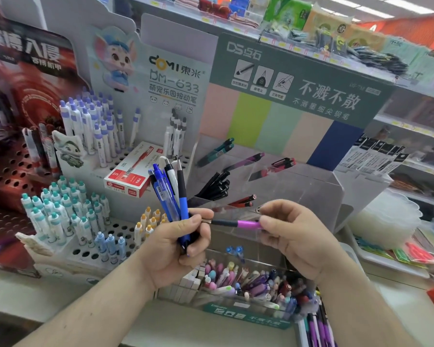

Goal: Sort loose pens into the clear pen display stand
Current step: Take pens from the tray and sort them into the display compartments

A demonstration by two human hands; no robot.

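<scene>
A: Behind both hands, from twelve to two o'clock, rises the clear stand (298,186), its tiers already carrying black pens (217,186), teal ones (217,150), a purple pen (246,161) and red ones (282,163).

B: And the loose lot?

A: Left hand (176,249) is curled tight round a bundle (171,194) of blue, white and black pens that fans up toward eleven. Right hand (293,236) pinches the purple end of a single pen (236,223), lying level between the hands; its dark end touches the left fingers.

B: So where does that pen sit against the grip?

A: It runs out at nine o'clock from the right fingertips, held only at its very end.

B: Risks?

A: I'd judge that end-pinch is weak; the pen may swing or drop into the mixed bin (248,284) at six. Pulling it free could also loosen the bundle. And the wrong tier is easy to hit, since the clear walls are hard to read.
</scene>
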